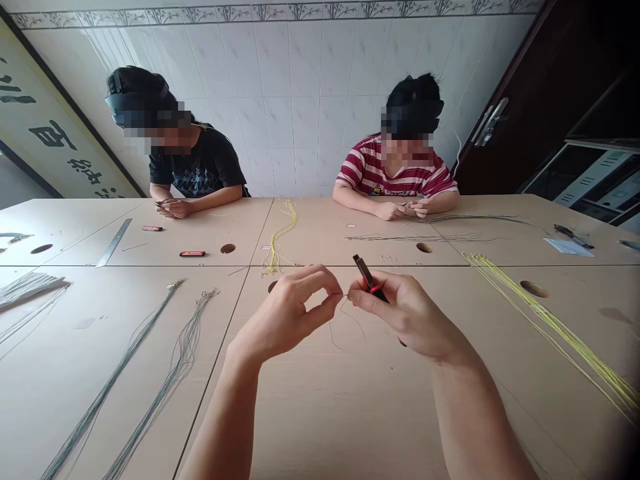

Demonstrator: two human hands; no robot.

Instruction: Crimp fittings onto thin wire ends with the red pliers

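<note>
My left hand (pixel 295 310) is closed, its thumb and forefinger pinching a thin cord (pixel 344 303) over the middle of the table. Facing it, my right hand (pixel 400 303) pinches the same cord a fingertip's width away. Two fine tails of the cord hang below the fingertips. Held within my right hand is a slim black tool with red parts (pixel 367 275), its dark tip pointing up and away; its exact kind is unclear. The other fingers of my right hand are curled and partly hidden.
Grey-green cord bundles (pixel 145 333) lie to the left, a yellow cord bundle (pixel 555 323) to the right, and another yellow bundle (pixel 276 243) ahead. Red-and-black lighters (pixel 193 254) and a metal ruler (pixel 114 241) lie far left. Two people (pixel 195 160) sit opposite, hands on the table.
</note>
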